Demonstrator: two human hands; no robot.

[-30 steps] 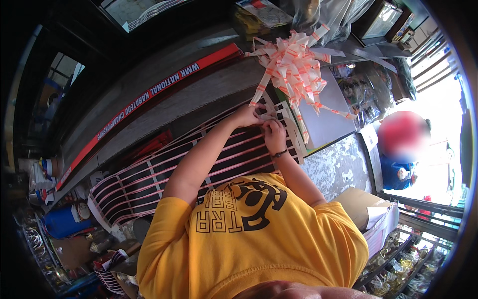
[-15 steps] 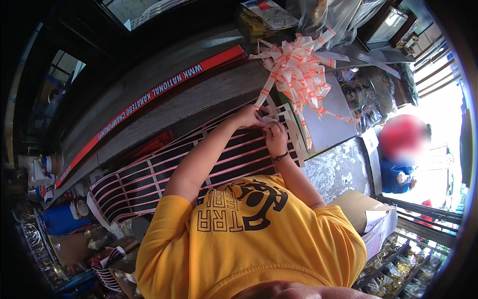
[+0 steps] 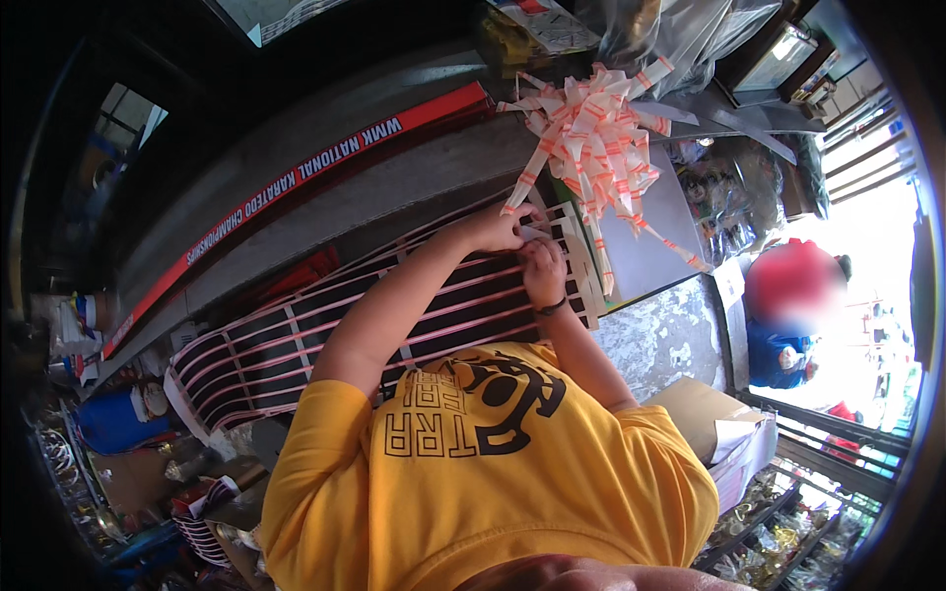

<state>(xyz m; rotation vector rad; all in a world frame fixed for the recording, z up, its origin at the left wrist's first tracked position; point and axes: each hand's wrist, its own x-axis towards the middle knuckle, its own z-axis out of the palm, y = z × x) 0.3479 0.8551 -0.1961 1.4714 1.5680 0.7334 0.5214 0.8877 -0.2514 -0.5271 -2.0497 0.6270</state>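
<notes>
two hands (image 3: 498,229) at striped sheet (image 3: 320,330) | clear bag (image 3: 739,197): contents indistinct

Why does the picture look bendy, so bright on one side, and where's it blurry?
Head view: the fisheye lens bows the long red strip; same view: the opening at right glares white, probably daylight, upper left nearly black; same view: another person's head is blurred.

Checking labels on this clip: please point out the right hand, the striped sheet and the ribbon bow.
Right hand (image 3: 544,274): head view, middle of its back.
Striped sheet (image 3: 294,340): head view, striped surface toward its left end.
Ribbon bow (image 3: 599,140): head view, middle of its bunched strips.
</notes>
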